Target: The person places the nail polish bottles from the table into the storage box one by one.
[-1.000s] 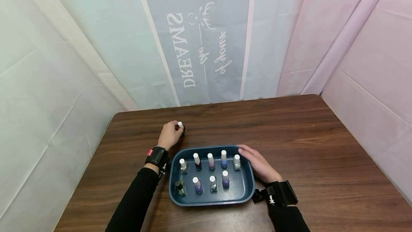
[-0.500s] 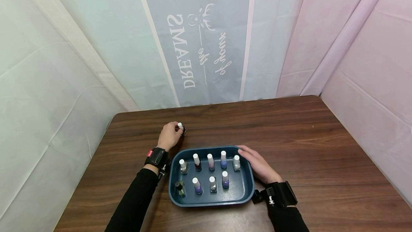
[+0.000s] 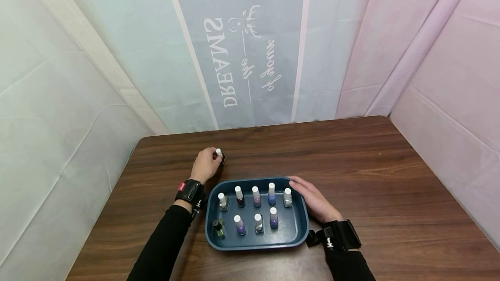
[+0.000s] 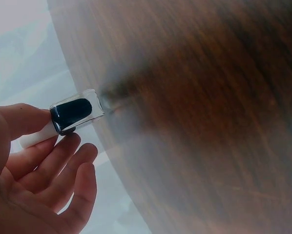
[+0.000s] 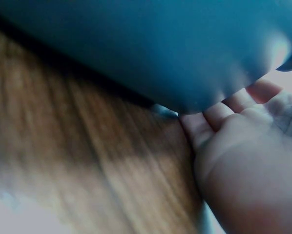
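Beyond the tray's (image 3: pixel 302 224) far left corner, a small bottle (image 4: pixel 76 113) stands on the table (image 3: pixel 371 177) — clear glass, dark polish, white cap. It sits well inside the table's left and far edges, with bare wood all round it and a wide stretch to the right. Nine more bottles (image 3: pixel 256 196) stand upright in the blue tray, in two rows. The left hand (image 3: pixel 205 164) pinches the bottle's cap between thumb and forefinger; the other fingers hang loosely open below. The right hand (image 3: pixel 314 200) rests flat against the tray's right rim — fingers (image 5: pixel 239 100) straight along its wall, gripping nothing.
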A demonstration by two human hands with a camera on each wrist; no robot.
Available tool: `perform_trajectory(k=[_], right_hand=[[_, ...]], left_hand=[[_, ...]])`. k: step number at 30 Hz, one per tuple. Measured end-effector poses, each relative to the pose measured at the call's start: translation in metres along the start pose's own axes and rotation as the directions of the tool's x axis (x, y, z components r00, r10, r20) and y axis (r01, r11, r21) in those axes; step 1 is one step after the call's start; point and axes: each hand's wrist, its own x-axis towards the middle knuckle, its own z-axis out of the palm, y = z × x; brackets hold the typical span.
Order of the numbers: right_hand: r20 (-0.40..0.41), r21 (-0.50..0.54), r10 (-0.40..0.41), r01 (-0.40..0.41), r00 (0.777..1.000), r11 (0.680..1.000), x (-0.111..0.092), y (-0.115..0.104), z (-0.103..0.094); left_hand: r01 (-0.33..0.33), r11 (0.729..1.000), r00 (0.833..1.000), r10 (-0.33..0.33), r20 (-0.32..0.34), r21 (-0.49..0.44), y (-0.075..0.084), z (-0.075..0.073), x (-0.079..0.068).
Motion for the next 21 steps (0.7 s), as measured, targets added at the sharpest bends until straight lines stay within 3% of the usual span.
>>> perform_trajectory(k=[21], right_hand=[[-0.005, 0.016, 0.001, -0.001, 1.000, 1.000, 0.001, 0.000, 0.001]], left_hand=[[-0.006, 0.999, 1.000, 0.005, 0.004, 0.046, 0.009, -0.011, -0.006]])
